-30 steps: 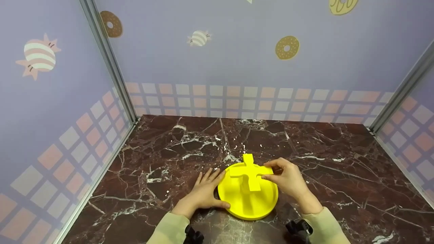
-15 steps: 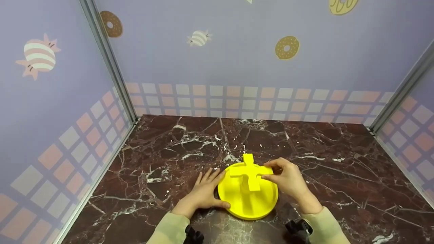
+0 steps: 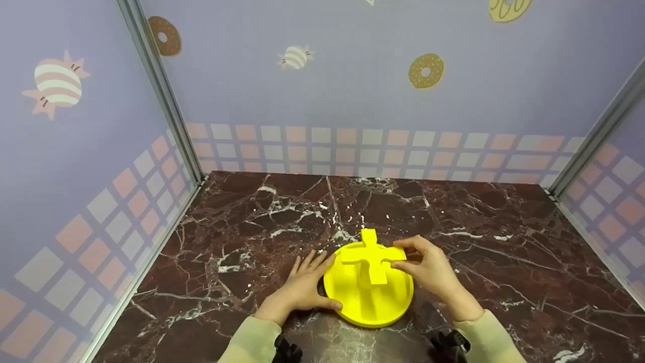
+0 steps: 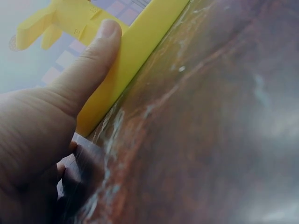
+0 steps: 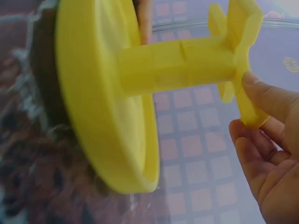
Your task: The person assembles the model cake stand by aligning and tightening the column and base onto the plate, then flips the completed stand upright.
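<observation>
A bright yellow round dish (image 3: 388, 305) with a raised rim rests on the marbled table. From its centre rises a thick post (image 5: 173, 63), topped by a four-armed cross-shaped head (image 3: 373, 253). My left hand (image 3: 301, 288) lies along the dish's left side, fingers stretched and spread. Its thumb (image 4: 96, 60) presses on the dish's wall in the left wrist view. On the other side my right hand (image 3: 432, 267) pinches the right arm of the cross between thumb and fingers; the right wrist view shows the thumb (image 5: 271, 98) on that arm.
Dark red marbled tabletop (image 3: 504, 272) with white flecks surrounds the dish. Lilac printed panels (image 3: 352, 101) close off the back and both sides, joined by metal corner posts (image 3: 166, 91). Black wrist mounts (image 3: 448, 345) sit at both sleeves.
My right hand and sleeve have shifted slightly to the right, the thumb sliding outward along the cross arm. The left hand, dish and cross stay in place.
</observation>
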